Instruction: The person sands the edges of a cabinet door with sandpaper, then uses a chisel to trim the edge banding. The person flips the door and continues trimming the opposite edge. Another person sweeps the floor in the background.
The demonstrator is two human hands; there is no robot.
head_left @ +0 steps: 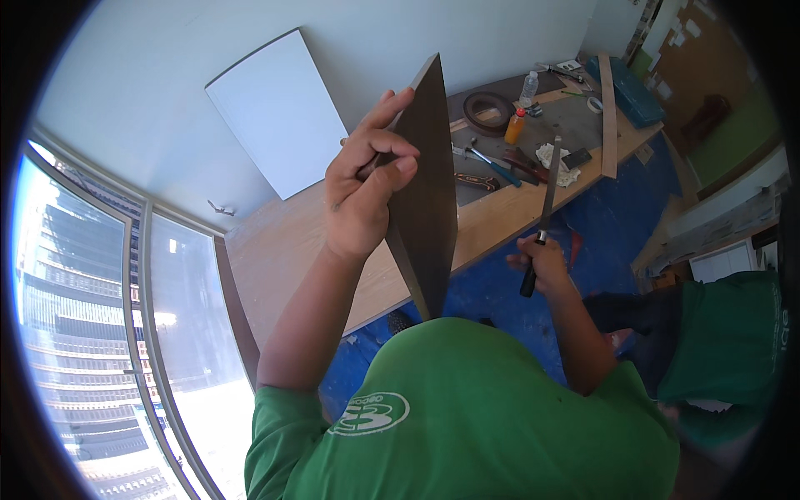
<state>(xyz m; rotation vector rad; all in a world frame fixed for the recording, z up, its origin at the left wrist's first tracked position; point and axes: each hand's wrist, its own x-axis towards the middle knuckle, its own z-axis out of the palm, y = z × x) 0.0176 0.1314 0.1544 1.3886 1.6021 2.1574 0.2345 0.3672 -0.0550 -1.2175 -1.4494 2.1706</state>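
My left hand (362,187) is raised with its fingers curled at the edge of a dark grey-brown flat board (429,183). The board stands upright and edge-on in front of me, its lower end close to my green shirt. A small brown piece shows between the fingers, too little of it to name. Off to the right, my right hand (546,265) is closed around the black handle of a long, narrow hand file (551,187). The file's blade points away from me, over the bench edge, apart from the board.
On the wooden workbench (500,225) lie a hammer (496,164), a brown edging roll (488,114), an orange drink bottle (515,127), a clear bottle (529,88) and a wood strip (608,117). A white panel (279,112) leans on the wall. Another person in green (721,337) is at the right.
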